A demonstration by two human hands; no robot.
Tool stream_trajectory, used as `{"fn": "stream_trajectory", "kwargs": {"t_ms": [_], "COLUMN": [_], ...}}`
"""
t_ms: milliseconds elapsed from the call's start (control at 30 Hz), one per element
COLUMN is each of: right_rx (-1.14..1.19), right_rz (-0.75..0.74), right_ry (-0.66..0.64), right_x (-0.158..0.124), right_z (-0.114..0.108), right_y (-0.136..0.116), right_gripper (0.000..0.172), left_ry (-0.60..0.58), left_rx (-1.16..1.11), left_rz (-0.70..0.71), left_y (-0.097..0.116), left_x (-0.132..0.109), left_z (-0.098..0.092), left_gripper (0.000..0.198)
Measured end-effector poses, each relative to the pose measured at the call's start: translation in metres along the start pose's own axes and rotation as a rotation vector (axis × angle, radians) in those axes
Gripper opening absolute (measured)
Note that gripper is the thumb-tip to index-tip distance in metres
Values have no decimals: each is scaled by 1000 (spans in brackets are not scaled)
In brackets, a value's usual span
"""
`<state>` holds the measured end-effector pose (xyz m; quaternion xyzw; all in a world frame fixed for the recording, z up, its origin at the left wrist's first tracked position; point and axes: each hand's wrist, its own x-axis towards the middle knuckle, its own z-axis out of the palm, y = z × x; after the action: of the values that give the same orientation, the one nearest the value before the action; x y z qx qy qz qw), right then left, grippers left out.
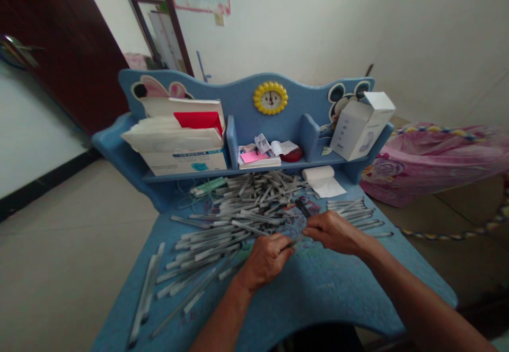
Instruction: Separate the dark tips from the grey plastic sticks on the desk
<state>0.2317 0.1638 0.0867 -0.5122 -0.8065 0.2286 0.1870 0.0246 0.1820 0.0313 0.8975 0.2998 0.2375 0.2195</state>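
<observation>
My left hand (265,263) is closed over the front middle of the blue desk, gripping a thin, pen-like stick (295,241) that points toward my other hand. Just to the right, my right hand (331,231) is pinched at the far end of the same stick, where motion blurs the detail. Beyond its knuckles lie dark, slim sticks (303,207); whether the hand touches them I cannot tell. A big heap of grey, translucent pen-like sticks (254,217) spreads behind and left of my left hand. Right of my right hand, several similar sticks (352,213) lie side by side.
A shelf (186,176) runs along the desk's back, carrying a mask box (186,162) with papers, a small paper stack (259,161) and a white carton (356,132). A white paper roll (318,173) lies below it. A pink cloth bundle (421,166) is off to the right.
</observation>
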Motion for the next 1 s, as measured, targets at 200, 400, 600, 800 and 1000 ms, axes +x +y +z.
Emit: {"fn": "stream_trajectory", "kwargs": {"t_ms": [200, 400, 600, 800, 1000], "right_rx": [203, 62, 187, 180, 249], "right_rz": [34, 79, 102, 170, 132], "right_ry": [23, 93, 77, 95, 108], "right_x": [-2, 0, -1, -1, -2], "right_z": [3, 7, 12, 16, 19], "right_y": [2, 1, 5, 5, 9], "right_gripper": [19, 29, 17, 39, 34], "left_ry": [30, 33, 35, 55, 41], "left_rx": [-19, -11, 5, -3, 24], "left_rz": [-20, -27, -59, -30, -47], "left_y": [-3, -4, -3, -4, -3], "left_x": [0, 0, 0, 0, -1], "left_z": [1, 3, 2, 5, 6], "left_gripper": [16, 14, 12, 14, 13]}}
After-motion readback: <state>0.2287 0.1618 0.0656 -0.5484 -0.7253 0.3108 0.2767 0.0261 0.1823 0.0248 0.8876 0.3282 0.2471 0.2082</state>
